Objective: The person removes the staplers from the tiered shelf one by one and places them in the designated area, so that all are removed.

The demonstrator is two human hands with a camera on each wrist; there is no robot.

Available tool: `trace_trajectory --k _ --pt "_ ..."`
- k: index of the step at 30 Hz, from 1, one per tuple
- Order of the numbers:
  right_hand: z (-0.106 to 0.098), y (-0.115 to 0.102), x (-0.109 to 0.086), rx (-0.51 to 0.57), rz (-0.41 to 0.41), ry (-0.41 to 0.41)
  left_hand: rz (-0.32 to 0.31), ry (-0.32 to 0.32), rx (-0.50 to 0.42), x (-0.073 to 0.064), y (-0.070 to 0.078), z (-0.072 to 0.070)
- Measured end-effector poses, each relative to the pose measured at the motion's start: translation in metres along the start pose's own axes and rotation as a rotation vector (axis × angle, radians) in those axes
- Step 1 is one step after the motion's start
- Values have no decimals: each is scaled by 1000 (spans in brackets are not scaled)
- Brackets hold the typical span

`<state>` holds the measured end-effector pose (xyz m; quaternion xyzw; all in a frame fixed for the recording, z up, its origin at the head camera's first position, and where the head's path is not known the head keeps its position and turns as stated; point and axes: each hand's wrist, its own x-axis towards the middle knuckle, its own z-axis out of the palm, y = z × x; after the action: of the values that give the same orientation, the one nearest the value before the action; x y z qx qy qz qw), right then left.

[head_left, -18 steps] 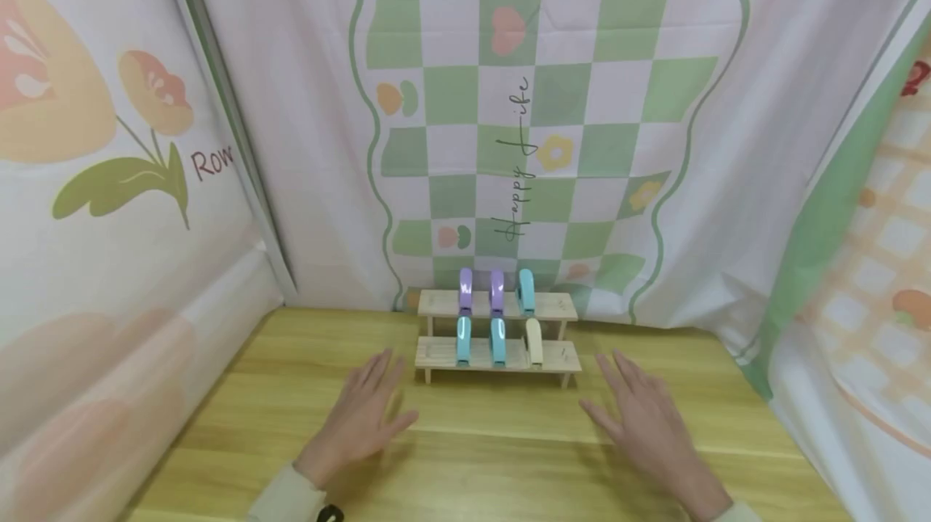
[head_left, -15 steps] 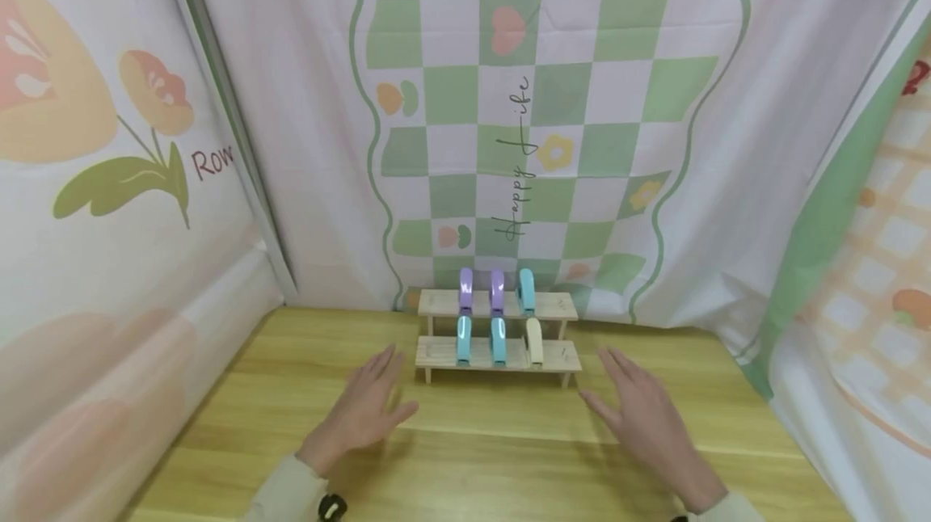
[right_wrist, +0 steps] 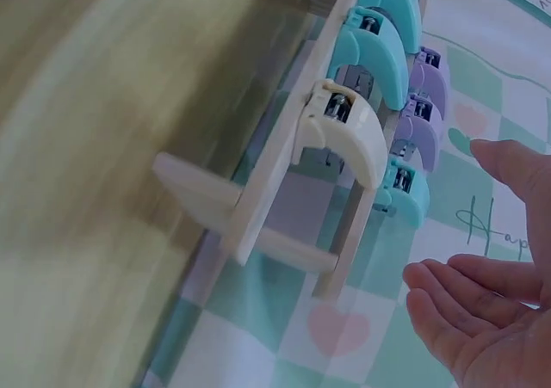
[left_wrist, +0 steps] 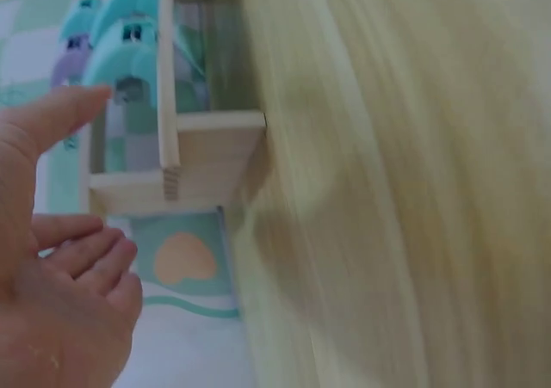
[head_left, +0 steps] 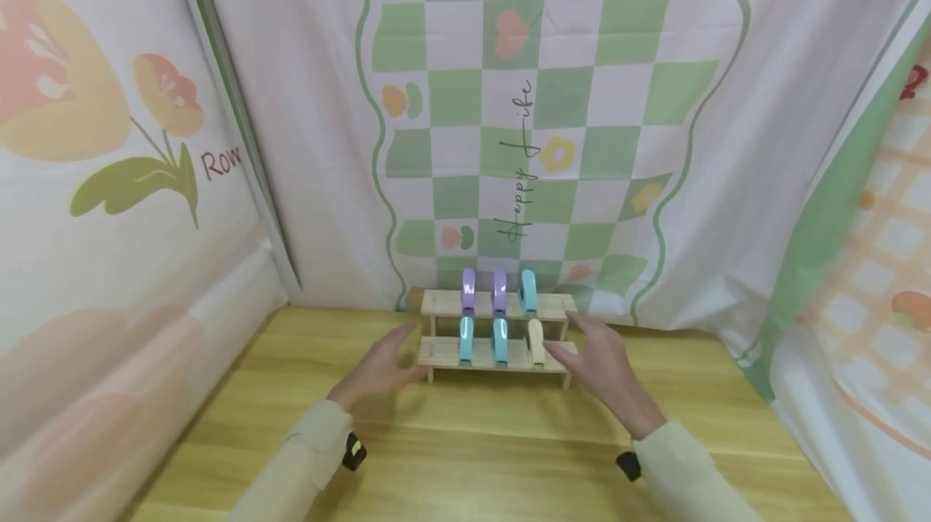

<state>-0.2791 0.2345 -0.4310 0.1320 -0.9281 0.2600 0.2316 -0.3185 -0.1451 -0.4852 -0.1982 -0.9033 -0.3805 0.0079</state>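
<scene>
Left hand and right hand, placed at either end of a two-tier wooden stand, both wide, thumb apart from the fingers, and holding nothing that I can see. The left palm faces the stand's left end, the thumb tip close to its lower shelf; whether skin meets wood I cannot tell. The right hand lies at the opposite end, its thumb just beside the cream stapler, its fingers toward the end of the upper shelf; the right wrist view shows a gap between hand and staplers. Lower shelf, from the person's left: a blue stapler, a second blue stapler, then the cream one. Upper shelf, same order: a purple stapler, another purple stapler, and a light-blue stapler. All six stand in two rows, separate within each row. Behind the wrists, pale sleeves and a black device at each cuff. The stand rests toward the back of a wood-grain table, near a hanging cloth of green and white checks lettered "Happy Life"; to the left, a white cloth printed with orange flowers.
</scene>
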Motion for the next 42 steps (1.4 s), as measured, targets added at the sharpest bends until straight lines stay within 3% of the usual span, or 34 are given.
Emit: trace_trajectory --k 9,19,28,42 --pt "33 -2 34 94 69 45 -41 -94 -51 20 -14 11" --pt "63 -4 49 193 201 99 -38 -77 -164 23 -23 30" --pt "72 -6 57 211 285 116 -55 -45 -166 24 -24 30" --pt "67 3 65 307 284 167 -46 -40 -143 28 -8 19"
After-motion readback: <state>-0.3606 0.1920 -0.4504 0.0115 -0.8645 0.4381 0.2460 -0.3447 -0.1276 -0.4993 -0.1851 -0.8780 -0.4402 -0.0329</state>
